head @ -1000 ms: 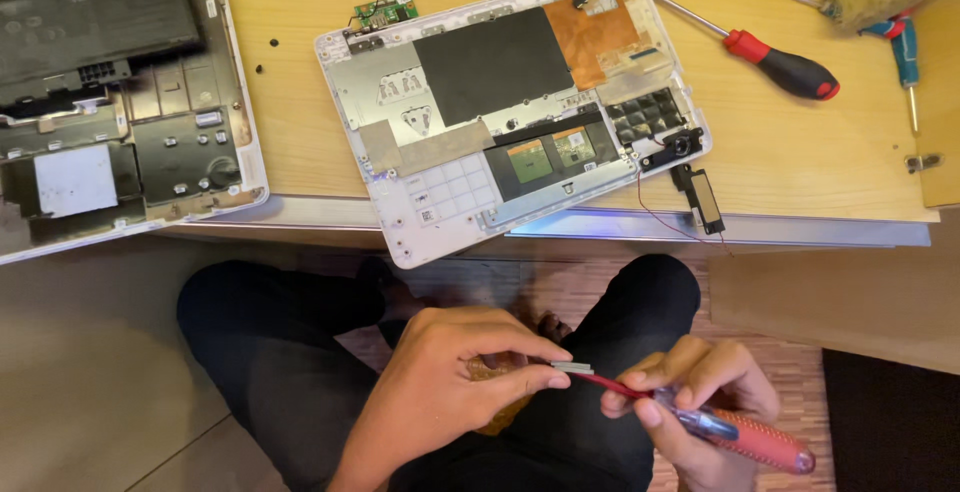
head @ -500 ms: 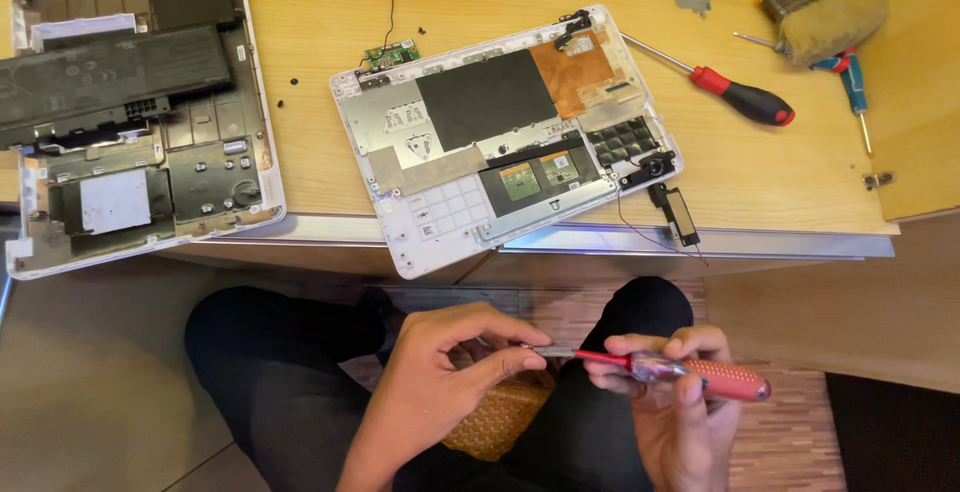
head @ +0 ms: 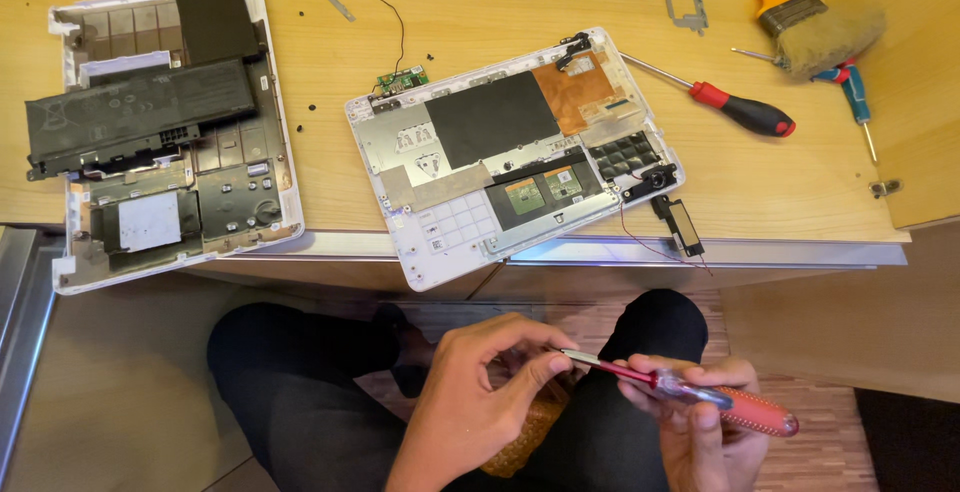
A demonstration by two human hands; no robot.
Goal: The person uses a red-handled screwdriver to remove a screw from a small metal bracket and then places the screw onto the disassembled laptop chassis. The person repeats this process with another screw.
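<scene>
- Right hand (head: 700, 432) wrapped around red-handled screwdriver (head: 700, 397), handle angled down toward right knee, shaft pointing left across lap.
- Left hand (head: 480, 402) pinching screwdriver's metal tip between thumb and fingertips (head: 545, 362); whether a loose bit or screw sits at the tip, cannot tell.
- Both hands low over lap, well below edge of wooden desk (head: 500, 2); tool nowhere near the hardware.
- On desk: opened white laptop base (head: 510, 152), tilted, front corner overhanging the edge; small speaker (head: 685, 227) hanging off it on thin wires.
- To the left: second white shell (head: 170, 132) with dark battery pack (head: 130, 117) lying across it.
- To the right: black-and-red screwdriver (head: 740, 107), orange-handled brush (head: 800, 12), blue screwdriver (head: 855, 92), all apart from the hands.
- Small green board (head: 400, 80) on a wire just behind laptop base.
- Judgement on handling: light pinch at tip only, shaft kept level, handle held steady by right hand so nothing small drops into lap.
- Judgement: overhanging base and dangling speaker worth watching; a knee bump likely to shift them.
</scene>
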